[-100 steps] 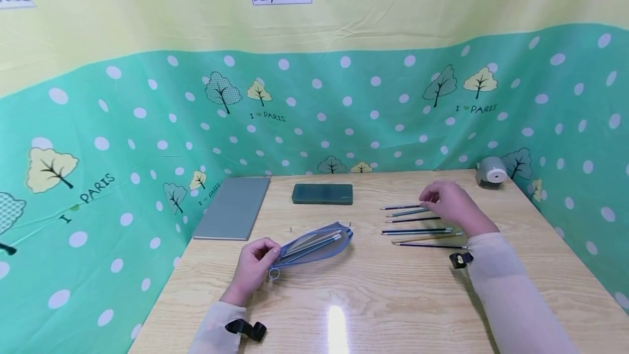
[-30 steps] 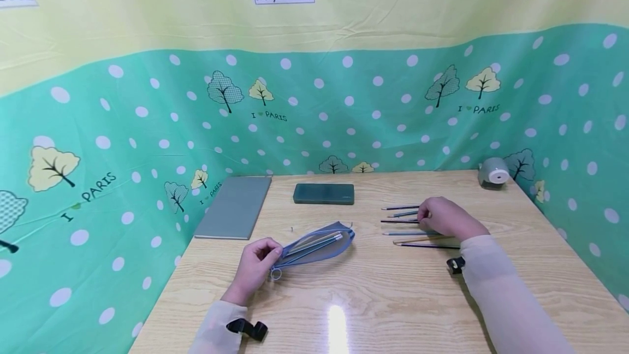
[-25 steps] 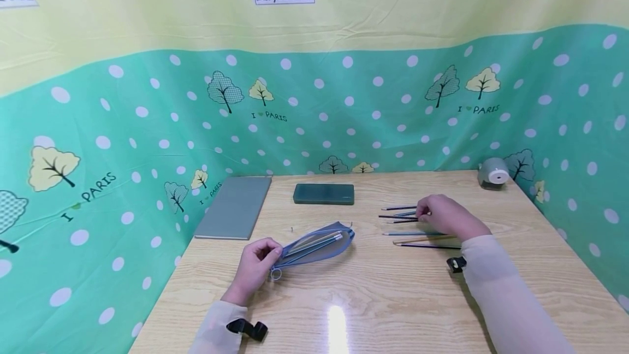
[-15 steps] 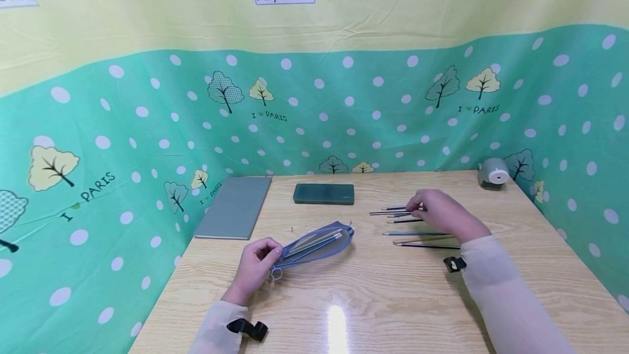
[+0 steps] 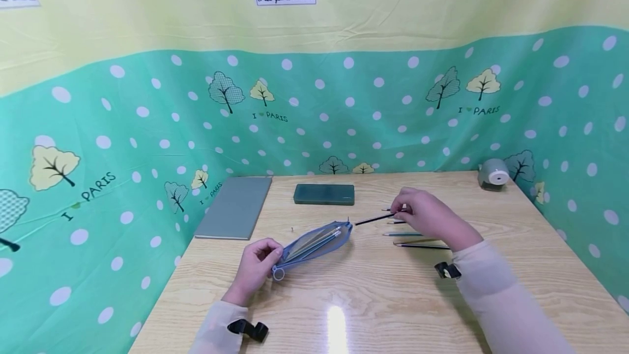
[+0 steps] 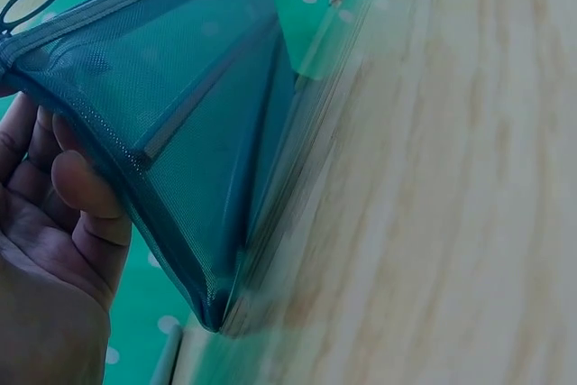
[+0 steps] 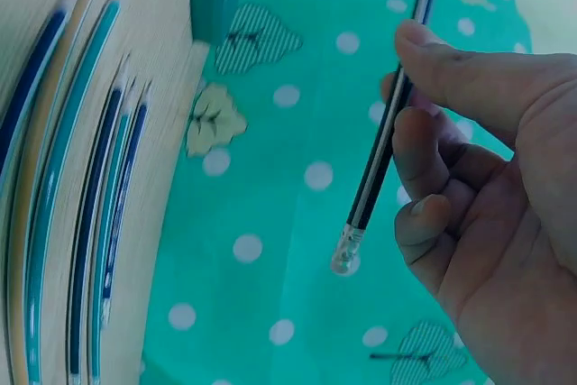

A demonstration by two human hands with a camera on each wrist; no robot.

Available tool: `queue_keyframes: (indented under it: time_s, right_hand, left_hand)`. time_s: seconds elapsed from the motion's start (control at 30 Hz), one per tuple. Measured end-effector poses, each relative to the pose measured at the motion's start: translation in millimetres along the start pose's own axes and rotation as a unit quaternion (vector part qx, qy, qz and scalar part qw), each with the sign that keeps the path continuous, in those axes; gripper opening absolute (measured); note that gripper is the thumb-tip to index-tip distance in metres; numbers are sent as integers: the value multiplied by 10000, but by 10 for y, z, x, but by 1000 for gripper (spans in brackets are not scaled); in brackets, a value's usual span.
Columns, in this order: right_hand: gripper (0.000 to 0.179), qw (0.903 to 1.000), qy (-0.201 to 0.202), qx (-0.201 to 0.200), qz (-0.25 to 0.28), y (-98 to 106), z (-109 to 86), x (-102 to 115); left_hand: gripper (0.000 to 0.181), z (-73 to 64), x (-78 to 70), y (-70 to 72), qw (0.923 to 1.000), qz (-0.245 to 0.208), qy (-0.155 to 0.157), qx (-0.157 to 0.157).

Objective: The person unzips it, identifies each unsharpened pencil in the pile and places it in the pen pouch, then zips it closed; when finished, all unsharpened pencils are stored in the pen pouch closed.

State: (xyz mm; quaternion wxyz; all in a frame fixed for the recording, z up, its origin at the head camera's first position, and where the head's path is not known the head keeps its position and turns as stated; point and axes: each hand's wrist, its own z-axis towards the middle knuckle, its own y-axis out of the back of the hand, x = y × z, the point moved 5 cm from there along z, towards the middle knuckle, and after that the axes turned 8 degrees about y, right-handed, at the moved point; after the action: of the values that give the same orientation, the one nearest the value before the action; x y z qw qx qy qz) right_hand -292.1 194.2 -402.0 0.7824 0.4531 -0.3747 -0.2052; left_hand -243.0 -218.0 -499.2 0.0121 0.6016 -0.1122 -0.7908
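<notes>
Pencil (image 5: 375, 218), dark with a pale lengthwise stripe, is pinched between the thumb and fingers of my right hand (image 5: 425, 214) and held raised above the table (image 5: 388, 299). Its eraser end projects past my fingers, as the right wrist view shows; its other end points toward the table's left edge and sits just beside the right end of the mesh pouch (image 6: 81, 69). Contact between that end and the pouch cannot be determined. My left hand (image 5: 257, 264) grips the pouch by its left end, thumb and fingers closed over the blue-trimmed border. The pouch is unzipped, its mouth spread, with several pouched pencils (image 5: 314, 245) lying lengthwise inside, their eraser ends toward the table's right edge. Loose pencils (image 7: 54, 178), in dark blue, teal and yellow, lie side by side on the right half of the table, roughly parallel to the far edge, tips toward the left edge; in the head view my right hand partly covers them. A dark green case (image 5: 324, 194) lies near the middle of the far edge. A grey notebook (image 5: 233, 207) occupies the far left corner. A small grey device (image 5: 493, 173) with a round white face stands at the far right corner.
</notes>
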Motion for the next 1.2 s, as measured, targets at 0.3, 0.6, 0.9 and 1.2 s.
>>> queue_keyframes:
  time_s: [0.3, 0.6, 0.9, 1.2]
  right_hand:
    - [17, 9990, 433, -128, -1, -149, 82, 297]
    - [22, 9933, 1071, -423, -20, -232, 107, 529]
    - [24, 9866, 1555, -494, 19, -358, 132, 721]
    - [24, 9730, 2244, -536, -52, -560, 165, 981]
  left_hand:
    - [8, -7, -7, -18, 9999, -112, 12, 93]
    - [7, 5, -4, -25, 9997, -153, -40, 171]
    - [8, -2, 20, -48, 9992, -116, -177, 338]
    - [7, -40, 41, -70, 9991, -103, -137, 392]
